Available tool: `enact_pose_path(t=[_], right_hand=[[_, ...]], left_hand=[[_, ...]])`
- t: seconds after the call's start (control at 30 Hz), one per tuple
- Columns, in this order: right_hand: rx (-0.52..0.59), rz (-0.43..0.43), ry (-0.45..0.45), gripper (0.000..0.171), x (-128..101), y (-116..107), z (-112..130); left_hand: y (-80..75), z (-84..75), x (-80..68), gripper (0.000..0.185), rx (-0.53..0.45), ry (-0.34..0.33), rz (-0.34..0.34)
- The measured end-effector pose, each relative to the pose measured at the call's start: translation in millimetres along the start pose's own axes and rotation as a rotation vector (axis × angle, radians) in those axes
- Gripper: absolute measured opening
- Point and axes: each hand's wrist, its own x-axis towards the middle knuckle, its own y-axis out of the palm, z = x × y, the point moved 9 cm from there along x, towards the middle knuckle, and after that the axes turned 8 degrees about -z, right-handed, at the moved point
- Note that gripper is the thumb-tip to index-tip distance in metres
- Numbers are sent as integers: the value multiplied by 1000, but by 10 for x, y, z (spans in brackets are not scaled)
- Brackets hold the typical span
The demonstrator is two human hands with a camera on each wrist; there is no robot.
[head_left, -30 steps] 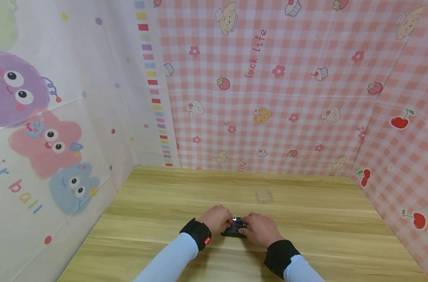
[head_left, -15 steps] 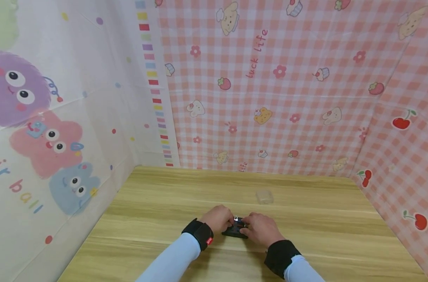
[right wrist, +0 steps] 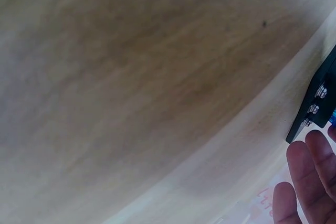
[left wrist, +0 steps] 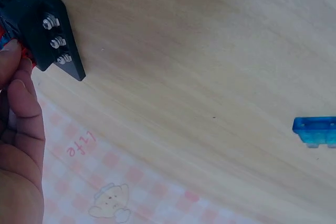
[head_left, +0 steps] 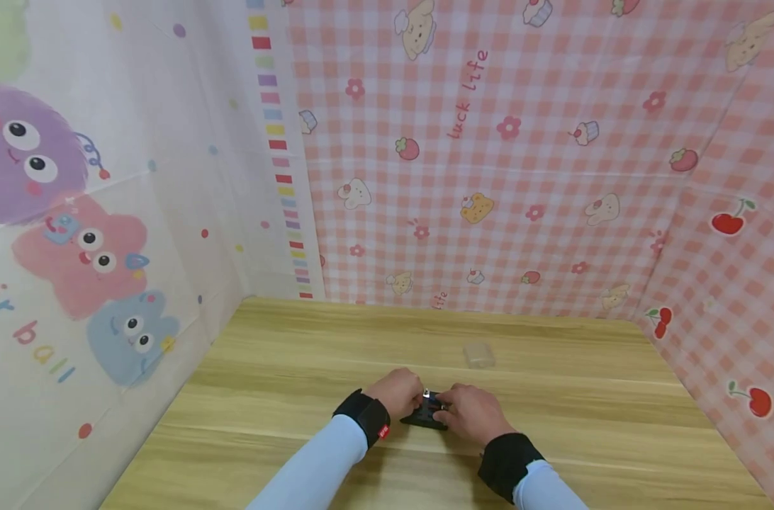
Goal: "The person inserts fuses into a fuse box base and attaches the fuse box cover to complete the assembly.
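Note:
A black fuse block (head_left: 425,418) with metal screw terminals rests on the wooden table between the two hands. My left hand (head_left: 398,393) is at its left end. In the left wrist view, the left thumb and a fingertip pinch in at the block's side, right against red and blue fuses (left wrist: 26,55); I cannot tell which piece lies between them. My right hand (head_left: 475,414) grips the right end with thumb and index finger. The right wrist view shows several of its other fingers (right wrist: 310,171) stretched out below the block's edge.
A transparent cover (head_left: 478,355) lies on the table (head_left: 285,361) behind the hands. A blue blade fuse (left wrist: 317,131) lies loose at the right of the left wrist view. Printed cloth (head_left: 489,163) walls in the back and both sides.
My left hand and wrist have shifted slightly right and up in the head view. My right hand stays almost where it was at the fuse block, and the cover has not moved.

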Motion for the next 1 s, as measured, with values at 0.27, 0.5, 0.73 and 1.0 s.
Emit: enact_pose_path(t=[0.27,0.5,0.73,1.0], right_hand=[[14,8,-1,23,10,-15,10],[16,35,16,25,12,1,5],[13,41,22,26,4,26,-4],[0,30,46,28,23,9,-18]], left_hand=[[21,26,-7,15,-43,23,-4],[42,12,-37,15,-24,27,-36],[63,23,-68,13,-48,-49,-10],[35,50,-75,12,-57,-60,-16]])
